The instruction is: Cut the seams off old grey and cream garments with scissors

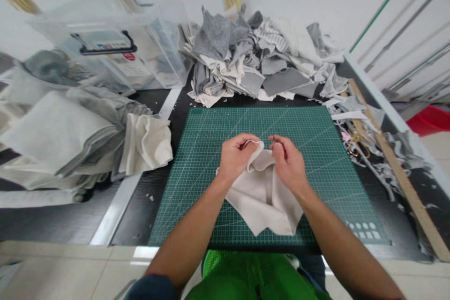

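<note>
A cream piece of fabric (260, 197) lies bunched and folded over the green cutting mat (197, 150), with its lower corners spread toward me. My left hand (237, 157) pinches the fabric's upper edge, which curls up in a loop by the fingertips. Close by on the right, my right hand (288, 159) is closed, with thumb and fingers drawn together above the cloth. Something small and dark seems to show at its fingertips, too small to name. Whether the right fingers also grip the cloth is hidden.
Grey and cream scraps (225, 56) are heaped behind the mat. Stacked fabric (63, 126) and a clear plastic box (116, 51) stand left. On the right lie a wooden ruler (401, 168), gold-handled scissors (358, 145) and loose strips. A red container (431, 119) sits beyond the table.
</note>
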The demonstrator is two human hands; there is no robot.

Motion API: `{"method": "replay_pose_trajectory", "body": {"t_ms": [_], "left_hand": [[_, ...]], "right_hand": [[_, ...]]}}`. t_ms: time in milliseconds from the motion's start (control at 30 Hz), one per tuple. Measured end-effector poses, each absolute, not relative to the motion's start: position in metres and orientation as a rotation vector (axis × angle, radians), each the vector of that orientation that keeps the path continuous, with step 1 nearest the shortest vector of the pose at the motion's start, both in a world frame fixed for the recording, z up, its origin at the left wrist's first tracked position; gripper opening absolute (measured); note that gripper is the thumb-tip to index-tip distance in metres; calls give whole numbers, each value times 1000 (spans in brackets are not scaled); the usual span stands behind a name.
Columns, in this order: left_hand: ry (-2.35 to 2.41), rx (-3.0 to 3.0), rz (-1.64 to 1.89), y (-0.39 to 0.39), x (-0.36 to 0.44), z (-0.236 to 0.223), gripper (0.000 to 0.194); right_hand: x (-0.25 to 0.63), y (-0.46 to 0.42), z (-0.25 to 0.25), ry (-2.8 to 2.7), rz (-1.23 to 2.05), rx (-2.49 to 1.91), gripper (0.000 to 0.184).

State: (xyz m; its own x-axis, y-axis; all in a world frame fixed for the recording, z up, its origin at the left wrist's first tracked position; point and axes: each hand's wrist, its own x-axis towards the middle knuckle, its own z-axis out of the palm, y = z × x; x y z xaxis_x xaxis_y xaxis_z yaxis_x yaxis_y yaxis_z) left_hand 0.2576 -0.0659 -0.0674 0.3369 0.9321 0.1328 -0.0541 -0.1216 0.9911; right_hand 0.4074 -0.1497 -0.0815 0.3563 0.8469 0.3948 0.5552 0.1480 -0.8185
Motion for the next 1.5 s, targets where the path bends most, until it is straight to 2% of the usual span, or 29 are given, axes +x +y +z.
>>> {"method": "replay_pose_trajectory", "body": {"t_ms": [267,567,1333,1433,1500], "left_hand": [[808,1374,1114,-66,257,-67,7],[838,1434,1154,-71,255,-62,8],[881,1440,1134,-73,255,-62,12],[909,1358,1190,-67,253,-64,8],[953,1260,1242,-61,251,-67,3]], "right_hand": [[400,-155,-69,-1626,169,-1416,32],[402,-155,-77,-1671,-31,-1396,35],[399,-156,-70,-1576,61,-1465,25],[404,-154,-72,-1428,96,-1564,23],[408,-152,-75,-1361,183,-1604,28]]}}
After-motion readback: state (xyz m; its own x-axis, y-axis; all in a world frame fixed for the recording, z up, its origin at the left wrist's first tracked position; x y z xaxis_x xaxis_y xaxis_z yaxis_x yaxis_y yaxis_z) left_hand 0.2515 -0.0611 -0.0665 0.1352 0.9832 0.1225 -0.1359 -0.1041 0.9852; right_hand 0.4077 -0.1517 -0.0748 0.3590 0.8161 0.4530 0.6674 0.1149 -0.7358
